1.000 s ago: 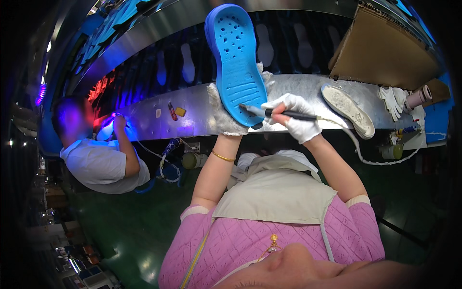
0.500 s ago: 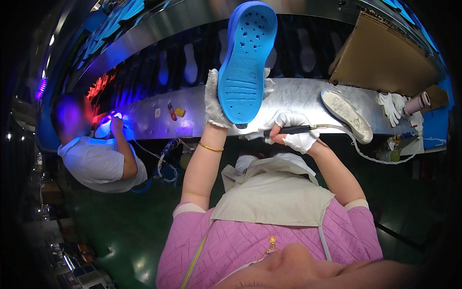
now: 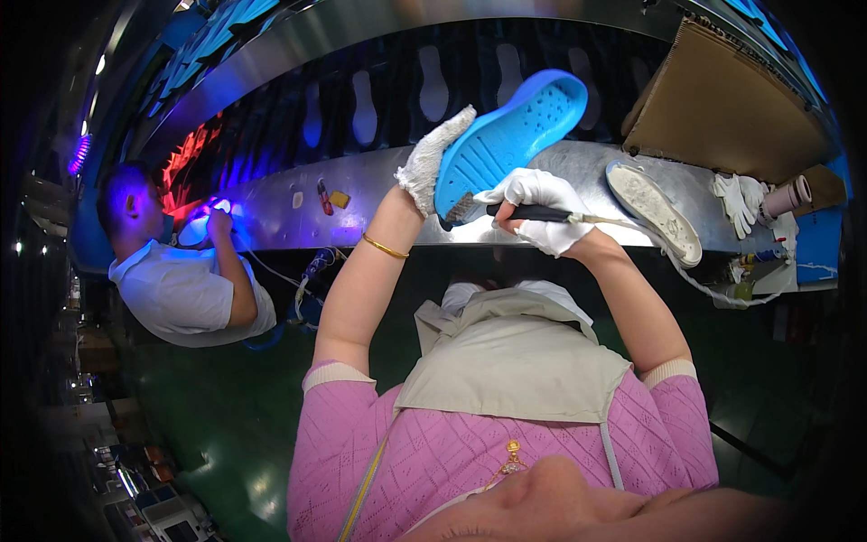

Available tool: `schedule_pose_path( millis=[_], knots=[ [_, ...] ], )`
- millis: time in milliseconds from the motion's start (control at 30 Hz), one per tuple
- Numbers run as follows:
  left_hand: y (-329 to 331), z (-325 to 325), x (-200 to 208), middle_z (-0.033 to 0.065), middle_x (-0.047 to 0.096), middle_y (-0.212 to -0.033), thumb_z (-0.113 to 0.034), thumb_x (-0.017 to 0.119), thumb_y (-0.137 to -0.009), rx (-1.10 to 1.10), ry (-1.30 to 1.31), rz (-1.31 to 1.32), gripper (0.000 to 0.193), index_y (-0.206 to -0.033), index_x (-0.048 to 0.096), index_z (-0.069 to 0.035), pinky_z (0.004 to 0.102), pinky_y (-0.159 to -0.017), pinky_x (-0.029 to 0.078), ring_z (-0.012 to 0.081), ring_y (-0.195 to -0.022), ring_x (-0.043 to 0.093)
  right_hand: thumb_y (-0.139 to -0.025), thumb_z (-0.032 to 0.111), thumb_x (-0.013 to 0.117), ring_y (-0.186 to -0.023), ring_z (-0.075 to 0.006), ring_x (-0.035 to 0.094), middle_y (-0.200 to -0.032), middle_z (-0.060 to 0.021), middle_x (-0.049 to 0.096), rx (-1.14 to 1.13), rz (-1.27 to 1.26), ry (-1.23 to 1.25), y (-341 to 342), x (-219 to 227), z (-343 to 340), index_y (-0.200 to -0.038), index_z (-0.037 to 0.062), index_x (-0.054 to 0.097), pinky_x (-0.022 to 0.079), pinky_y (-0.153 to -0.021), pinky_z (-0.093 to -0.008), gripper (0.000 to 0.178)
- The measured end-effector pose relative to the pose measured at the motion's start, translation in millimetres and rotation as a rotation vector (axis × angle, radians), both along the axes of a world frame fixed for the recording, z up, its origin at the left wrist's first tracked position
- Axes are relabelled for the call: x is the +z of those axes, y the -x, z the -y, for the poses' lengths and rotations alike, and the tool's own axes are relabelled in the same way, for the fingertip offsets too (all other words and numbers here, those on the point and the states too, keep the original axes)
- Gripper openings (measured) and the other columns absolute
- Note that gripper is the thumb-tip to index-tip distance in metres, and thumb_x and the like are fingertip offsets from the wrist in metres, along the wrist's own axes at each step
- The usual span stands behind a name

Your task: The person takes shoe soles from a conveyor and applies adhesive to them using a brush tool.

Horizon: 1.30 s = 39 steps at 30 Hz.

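Observation:
In my left hand [image 3: 433, 163], which wears a white knit glove, is a bright blue shoe sole [image 3: 506, 131]. Its hollow inner side shows, with holes at the toe and ridges toward the heel; it tilts with the toe up and to the right. My right hand [image 3: 546, 199], in a white glove with some fingertips bare, is closed round a black-handled brush [image 3: 540, 214]. A pale tube [image 3: 623, 222] runs from the handle's end. The brush's dark bristles [image 3: 461, 209] lie at the sole's heel end; whether they touch it is hard to tell.
Across the front runs a metal bench ledge [image 3: 361, 217], with dark racks of soles behind it. On the right lie a whitish shoe sole [image 3: 655, 212], white gloves [image 3: 736, 203] and a cardboard sheet [image 3: 722, 108]. A co-worker [image 3: 185, 280] works at the left under blue light.
The blue sole has come down and turned, its toe now pointing up and right. My right hand has risen, bringing the brush to the heel end.

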<state>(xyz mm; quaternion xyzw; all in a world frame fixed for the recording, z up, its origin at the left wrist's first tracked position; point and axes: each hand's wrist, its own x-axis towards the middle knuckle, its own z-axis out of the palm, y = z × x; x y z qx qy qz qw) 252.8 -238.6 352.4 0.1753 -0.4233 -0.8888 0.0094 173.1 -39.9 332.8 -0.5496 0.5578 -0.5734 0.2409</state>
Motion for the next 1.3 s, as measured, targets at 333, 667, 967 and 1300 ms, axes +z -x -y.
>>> schedule_pose_path(
  millis=[333,667,967,1300],
  knots=[
    [2,-10,9,0.0168,0.068,-0.103,-0.059,0.063,-0.088,-0.167,0.258,0.223,0.062,-0.116,0.065,-0.004,0.0335,-0.072,0.060,0.0233,-0.085,0.069,-0.071,0.002,0.082,-0.080,-0.0181,0.070,-0.087,-0.0105,0.073,0.093,0.485,-0.267,31,19,-2,-0.080,0.0050,0.073,0.058,-0.071,-0.0290,0.013],
    [-7,-5,-7,0.0225,0.065,-0.117,-0.058,0.050,-0.095,-0.230,-0.055,0.042,0.068,-0.131,0.054,-0.001,0.0434,-0.081,0.060,0.0345,-0.098,0.069,-0.075,-0.007,0.076,-0.081,-0.0161,0.069,-0.092,-0.0122,0.072,-0.045,0.504,-0.257,43,16,-22,-0.086,0.0012,0.066,0.057,-0.071,-0.0285,0.016],
    [-21,-33,-53,0.0254,0.052,-0.137,-0.062,0.036,-0.096,0.016,-0.514,-0.440,0.079,-0.145,0.040,0.000,0.0514,-0.102,0.049,0.0411,-0.120,0.057,-0.084,0.003,0.075,-0.073,-0.0124,0.068,-0.082,-0.0078,0.071,-0.042,0.497,-0.129,-26,1,-19,-0.091,0.0014,0.067,0.056,-0.069,-0.0263,0.010],
    [-27,-40,-63,0.0214,0.058,-0.130,-0.063,0.037,-0.095,-0.010,-0.528,-0.513,0.076,-0.138,0.047,-0.001,0.0474,-0.102,0.049,0.0343,-0.115,0.060,-0.074,-0.001,0.080,-0.084,-0.0238,0.069,-0.089,-0.0102,0.070,-0.123,-0.183,0.299,-25,8,-2,-0.088,0.0048,0.070,0.054,-0.077,-0.0328,0.019]
  ],
)
